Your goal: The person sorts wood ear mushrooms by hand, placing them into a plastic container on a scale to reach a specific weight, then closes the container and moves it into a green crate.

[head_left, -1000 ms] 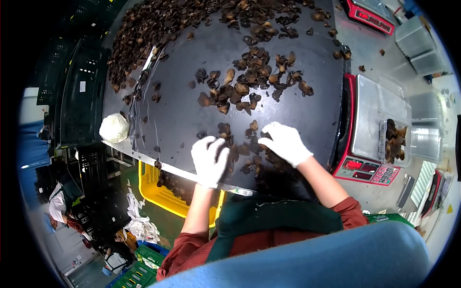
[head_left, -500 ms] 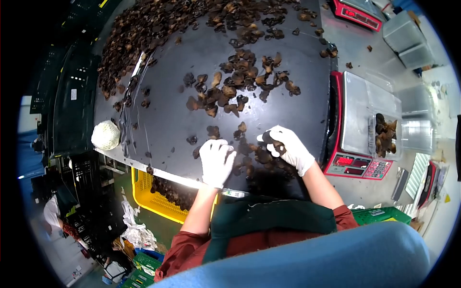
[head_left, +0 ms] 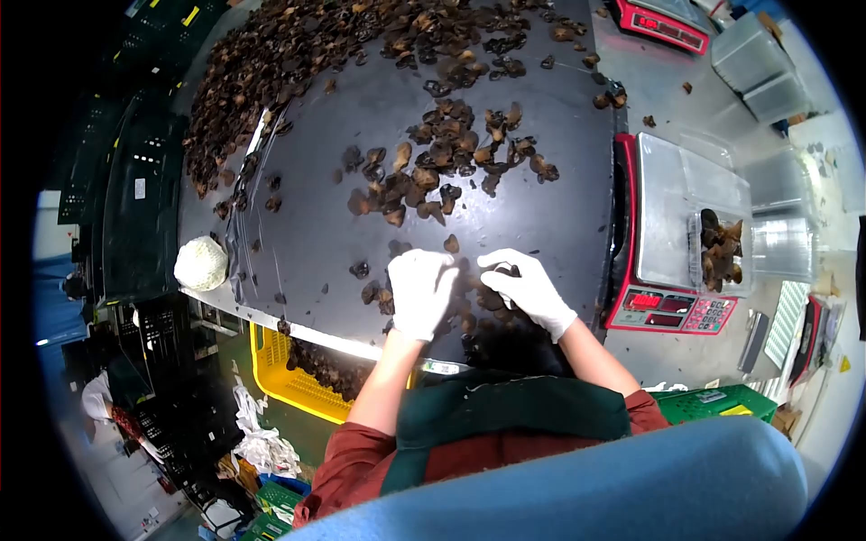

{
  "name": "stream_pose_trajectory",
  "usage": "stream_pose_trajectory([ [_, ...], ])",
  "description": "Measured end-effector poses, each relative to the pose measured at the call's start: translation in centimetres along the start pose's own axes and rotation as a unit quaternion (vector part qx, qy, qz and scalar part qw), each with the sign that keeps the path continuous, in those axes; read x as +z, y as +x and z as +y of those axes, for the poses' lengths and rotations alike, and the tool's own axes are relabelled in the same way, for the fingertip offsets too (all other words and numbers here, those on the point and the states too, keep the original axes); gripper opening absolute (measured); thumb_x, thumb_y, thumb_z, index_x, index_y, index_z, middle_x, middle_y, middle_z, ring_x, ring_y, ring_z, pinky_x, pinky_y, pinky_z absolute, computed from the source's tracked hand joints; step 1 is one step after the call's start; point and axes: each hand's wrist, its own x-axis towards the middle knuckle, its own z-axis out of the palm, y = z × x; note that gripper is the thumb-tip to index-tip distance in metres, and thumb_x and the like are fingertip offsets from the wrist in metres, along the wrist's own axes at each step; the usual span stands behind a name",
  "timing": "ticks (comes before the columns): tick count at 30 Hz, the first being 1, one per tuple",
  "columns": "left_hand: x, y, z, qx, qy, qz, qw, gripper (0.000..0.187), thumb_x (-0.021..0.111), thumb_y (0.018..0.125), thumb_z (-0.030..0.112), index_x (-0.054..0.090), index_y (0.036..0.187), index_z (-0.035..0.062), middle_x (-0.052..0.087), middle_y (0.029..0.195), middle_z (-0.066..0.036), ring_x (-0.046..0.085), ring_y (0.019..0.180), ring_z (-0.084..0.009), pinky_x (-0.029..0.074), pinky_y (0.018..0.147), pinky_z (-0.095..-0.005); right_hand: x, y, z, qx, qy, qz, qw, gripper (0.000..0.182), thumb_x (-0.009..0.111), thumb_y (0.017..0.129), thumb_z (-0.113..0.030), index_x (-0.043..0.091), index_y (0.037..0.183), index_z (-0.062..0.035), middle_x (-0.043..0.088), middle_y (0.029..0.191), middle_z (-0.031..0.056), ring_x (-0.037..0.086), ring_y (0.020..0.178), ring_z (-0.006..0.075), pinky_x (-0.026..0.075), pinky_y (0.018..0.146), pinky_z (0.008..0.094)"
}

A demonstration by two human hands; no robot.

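My left hand (head_left: 421,293), in a white glove, is above the near part of the black table surface (head_left: 307,243), fingers curled together. What it holds, if anything, is hidden. Just to its right, my gloved right hand (head_left: 530,293) is closed on a dark piece of wood ear mushroom (head_left: 507,274). Loose wood ear pieces (head_left: 492,314) lie below and between the hands, partly covered by them. Ahead is a loose cluster of brown-black wood ears (head_left: 442,153). One small piece (head_left: 451,243) sits just beyond the gap between the hands.
A large heap of wood ears (head_left: 262,81) covers the far left. At right, a red scale (head_left: 672,311) bears a clear tub of wood ears (head_left: 722,252). A yellow crate (head_left: 271,370) stands below the front edge. A whitish round bundle (head_left: 200,263) sits at the left corner.
My left hand has moved right and slightly away from me. My right hand has turned inward with its dark piece, its fingertips drawing nearer the left hand. The view has shifted slightly.
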Motion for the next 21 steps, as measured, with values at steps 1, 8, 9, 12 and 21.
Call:
stream_pose_trajectory([
  [1, -0.2, -0.2, 0.4, -0.012, -0.076, -0.006, 0.997, 0.015, 0.074, 0.069, 0.01, 0.067, 0.082, 0.0089, 0.062, 0.089, -0.006, 0.057, 0.089, -0.0272, 0.042, 0.081, -0.0402, 0.1, 0.0, 0.6, -0.068, -0.042, 0.013, 0.997, 0.027, 0.065, 0.088, -0.013, 0.063, 0.113, -0.0026, 0.063, 0.083, 0.0009, 0.052, 0.066, 0.0067, 0.045, 0.062, 0.0224],
  [8, -1.1, -1.4, 3.5, 0.065, -0.09, 0.042, 0.993, 0.004, 0.069, 0.077, 0.012, 0.069, 0.076, 0.0082, 0.06, 0.068, -0.009, 0.054, 0.065, -0.0275, 0.04, 0.067, -0.0393, 0.0, -2.5, 0.1, -0.177, -0.213, 0.015, 0.961, 0.015, 0.063, 0.087, -0.01, 0.069, 0.097, 0.0002, 0.07, 0.092, 0.0144, 0.067, 0.081, 0.0238, 0.052, 0.076, 0.0312],
  [9, -1.2, -1.4, 3.7, 0.069, -0.078, 0.036, 0.994, 0.005, 0.069, 0.077, 0.012, 0.067, 0.074, 0.0081, 0.058, 0.066, -0.009, 0.053, 0.063, -0.0279, 0.039, 0.065, -0.0399, -0.4, -3.1, -0.2, -0.207, -0.258, 0.033, 0.943, 0.015, 0.063, 0.087, -0.009, 0.069, 0.096, -0.0001, 0.07, 0.091, 0.0149, 0.067, 0.082, 0.0257, 0.052, 0.076, 0.0317],
  [12, -1.7, -1.1, 1.9, -0.006, -0.013, 0.024, 1.0, 0.023, 0.066, 0.078, 0.019, 0.058, 0.06, 0.0073, 0.054, 0.059, -0.012, 0.053, 0.061, -0.0327, 0.039, 0.063, -0.044, -2.1, -5.3, -2.3, -0.183, -0.266, 0.117, 0.939, 0.013, 0.065, 0.084, -0.007, 0.07, 0.095, -0.003, 0.068, 0.086, 0.012, 0.065, 0.075, 0.0236, 0.05, 0.071, 0.0301],
  [21, -1.2, 0.3, -6.9, -0.066, 0.135, 0.044, 0.988, 0.025, 0.071, 0.077, 0.014, 0.065, 0.099, 0.0039, 0.063, 0.099, -0.013, 0.06, 0.09, -0.0331, 0.048, 0.083, -0.0417, -16.6, -12.8, -9.6, -0.221, -0.37, 0.566, 0.703, 0.018, 0.063, 0.083, -0.002, 0.068, 0.1, -0.0022, 0.067, 0.095, 0.0114, 0.064, 0.089, 0.0216, 0.05, 0.081, 0.0312],
])
